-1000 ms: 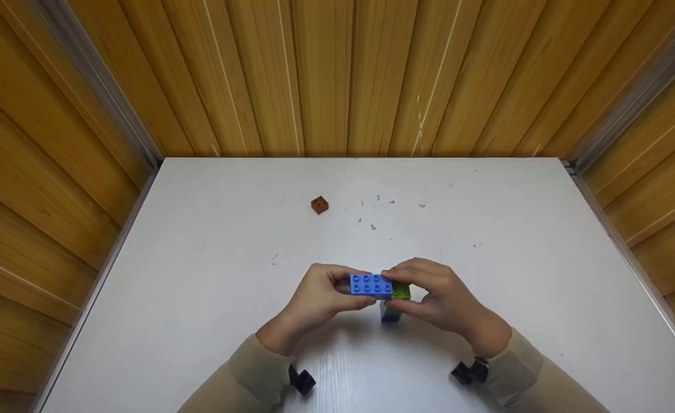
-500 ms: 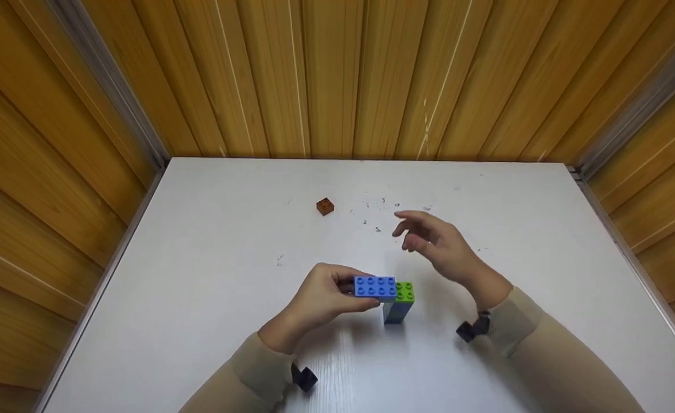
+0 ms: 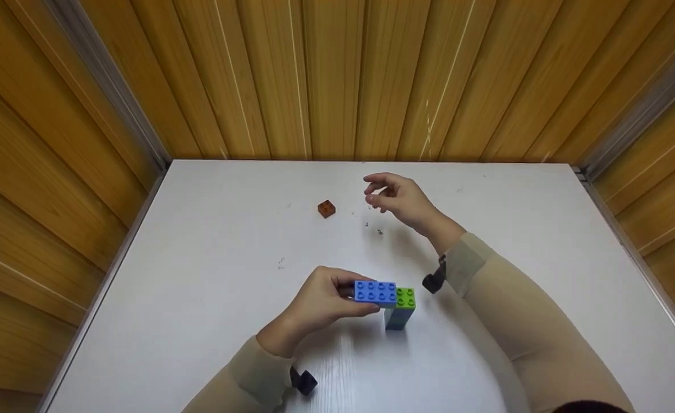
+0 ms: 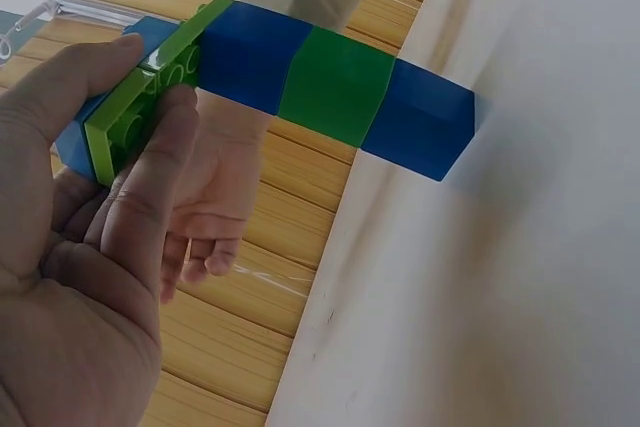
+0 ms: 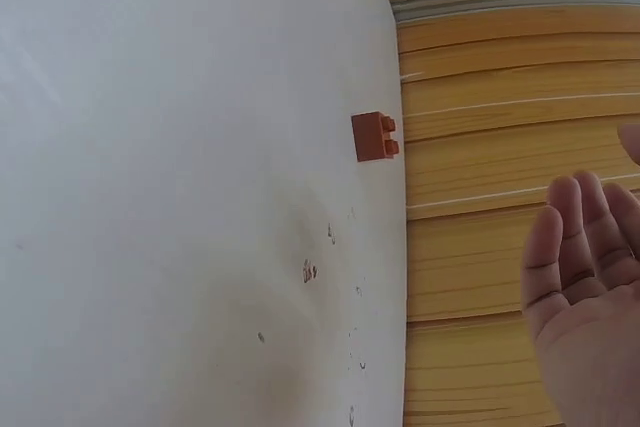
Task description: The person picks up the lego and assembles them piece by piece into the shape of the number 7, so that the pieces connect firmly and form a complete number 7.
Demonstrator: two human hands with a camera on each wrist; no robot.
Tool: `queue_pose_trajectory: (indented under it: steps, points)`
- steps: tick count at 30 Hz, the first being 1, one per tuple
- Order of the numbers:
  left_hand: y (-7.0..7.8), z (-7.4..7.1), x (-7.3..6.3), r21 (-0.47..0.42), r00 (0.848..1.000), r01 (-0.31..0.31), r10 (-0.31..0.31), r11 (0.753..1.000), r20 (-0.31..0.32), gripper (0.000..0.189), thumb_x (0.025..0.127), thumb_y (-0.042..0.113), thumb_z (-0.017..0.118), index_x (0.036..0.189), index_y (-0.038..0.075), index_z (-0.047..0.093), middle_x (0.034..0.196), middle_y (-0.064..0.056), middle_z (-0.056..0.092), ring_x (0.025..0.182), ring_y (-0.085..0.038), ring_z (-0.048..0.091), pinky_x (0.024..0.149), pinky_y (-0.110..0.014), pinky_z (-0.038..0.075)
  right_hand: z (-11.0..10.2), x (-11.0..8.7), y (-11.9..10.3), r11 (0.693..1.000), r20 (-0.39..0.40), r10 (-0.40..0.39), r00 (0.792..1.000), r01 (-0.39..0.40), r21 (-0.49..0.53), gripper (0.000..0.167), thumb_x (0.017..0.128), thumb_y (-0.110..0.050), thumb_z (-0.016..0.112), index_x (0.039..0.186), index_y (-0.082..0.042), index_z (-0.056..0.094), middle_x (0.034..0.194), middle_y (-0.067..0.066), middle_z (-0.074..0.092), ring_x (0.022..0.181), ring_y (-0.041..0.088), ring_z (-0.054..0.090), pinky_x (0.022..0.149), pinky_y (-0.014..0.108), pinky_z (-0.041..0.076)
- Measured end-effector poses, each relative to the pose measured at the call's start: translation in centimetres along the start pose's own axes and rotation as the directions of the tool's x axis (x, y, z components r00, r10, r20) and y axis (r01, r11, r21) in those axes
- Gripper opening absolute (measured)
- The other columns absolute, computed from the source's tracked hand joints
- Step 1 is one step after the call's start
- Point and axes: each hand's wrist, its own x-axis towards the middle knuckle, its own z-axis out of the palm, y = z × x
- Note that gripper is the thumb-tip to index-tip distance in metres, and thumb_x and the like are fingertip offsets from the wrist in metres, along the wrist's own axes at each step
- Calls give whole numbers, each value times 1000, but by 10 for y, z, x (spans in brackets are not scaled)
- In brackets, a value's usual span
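Observation:
My left hand (image 3: 320, 301) pinches the left part of a toy brick build in the head view. On top is a long blue brick (image 3: 375, 292) with studs up, beside a studded lime green piece (image 3: 406, 297). In the left wrist view, lime green bricks (image 4: 120, 127) overhang a column of a blue brick (image 4: 255, 57), a green brick (image 4: 338, 87) and another blue brick (image 4: 420, 119). The column stands upright on the table. My right hand (image 3: 403, 201), fingers loosely bent and holding nothing, hovers right of a small orange-brown brick (image 3: 326, 209), apart from it.
The white table (image 3: 228, 229) carries dark scuff marks near the right hand. Wood-patterned panels (image 3: 326, 80) rise behind it and on both sides, with metal strips at the corners. Black wrist cameras (image 3: 434, 281) hang at both cuffs.
My right hand has let go of the brick build and moved away, up and then left toward the orange-brown brick. The left hand has kept its grip in nearly the same place.

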Motion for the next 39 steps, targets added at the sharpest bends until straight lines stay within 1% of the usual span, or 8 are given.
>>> queue_pose_trajectory:
  steps: [6,14,18,20,25,28,33,39]
  points:
    - [0,-4,-6,3,1000,-29,29,1000,-3,37,87,6,98,123,5,87,117,-14,87,100,-16,84,90,-26,69,25,35,5,999,30,49,998,-48,-24,53,104,-15,81,155,-10,66,146,21,67,106,16,70,87,26,58]
    - [0,-4,-9,-46,999,-37,38,998,16,38,86,1,96,123,0,85,115,-17,87,98,-13,84,85,-25,70,52,59,14,966,126,124,984,-91,-241,60,106,-18,78,163,-10,59,161,16,64,113,21,66,91,30,56]
    - [0,0,-8,-52,998,-48,50,998,33,38,87,1,96,122,-1,85,114,-17,87,98,-12,85,85,-25,70,56,62,19,946,107,165,981,-126,-299,62,104,-13,77,163,-8,59,164,13,62,123,29,64,104,41,57]
    - [0,1,-8,-48,998,-49,51,998,39,37,86,2,96,122,0,85,114,-17,87,97,-11,84,85,-25,70,57,62,22,933,109,180,978,-135,-334,61,104,-11,77,162,-8,60,167,13,60,134,32,63,115,47,55]
    - [0,2,-8,-51,997,-57,60,997,41,37,86,1,96,122,-1,85,113,-17,87,97,-10,84,83,-24,69,63,63,29,910,141,181,973,-111,-400,59,103,-9,79,160,-6,63,168,16,58,160,35,49,136,51,40]
    - [-2,2,-9,-62,997,-54,57,997,42,37,86,0,96,121,-2,85,112,-18,87,96,-11,84,82,-24,69,66,63,33,900,138,161,977,-87,-427,56,101,-9,82,155,-4,67,160,20,62,158,37,51,136,51,39]
    - [-3,0,-10,-83,998,-34,38,996,48,37,86,-1,95,122,-3,84,113,-19,87,97,-11,85,83,-25,69,69,62,39,871,126,143,982,-64,-487,45,101,-13,83,145,-4,74,151,21,65,142,36,61,126,52,49]
    - [-5,0,-10,-90,999,-16,20,996,49,38,86,-2,95,123,-3,84,114,-19,87,97,-11,85,83,-24,69,68,58,44,884,104,183,978,-118,-452,41,99,-18,87,135,-6,74,147,16,70,131,31,63,116,50,55]
